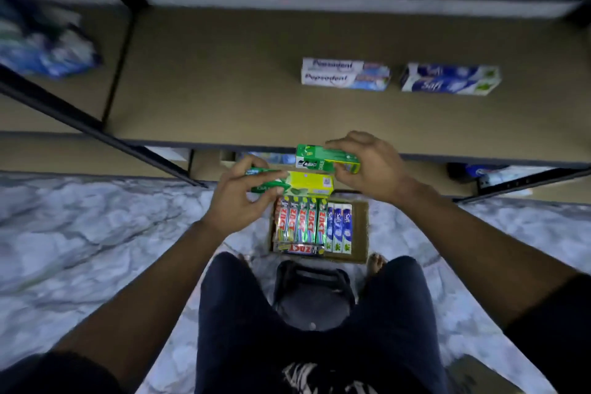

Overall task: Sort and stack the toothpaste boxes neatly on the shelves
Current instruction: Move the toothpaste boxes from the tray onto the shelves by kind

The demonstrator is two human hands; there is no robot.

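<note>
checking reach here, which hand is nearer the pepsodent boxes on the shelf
Right. The right hand is just below the Pepsodent boxes, at the shelf edge; the left hand is lower and further left.

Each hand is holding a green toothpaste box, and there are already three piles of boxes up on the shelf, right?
Nearly. The left hand and the right hand each hold a green box, but the head view shows only two piles on the shelf: white Pepsodent boxes and blue Safi boxes.
</note>
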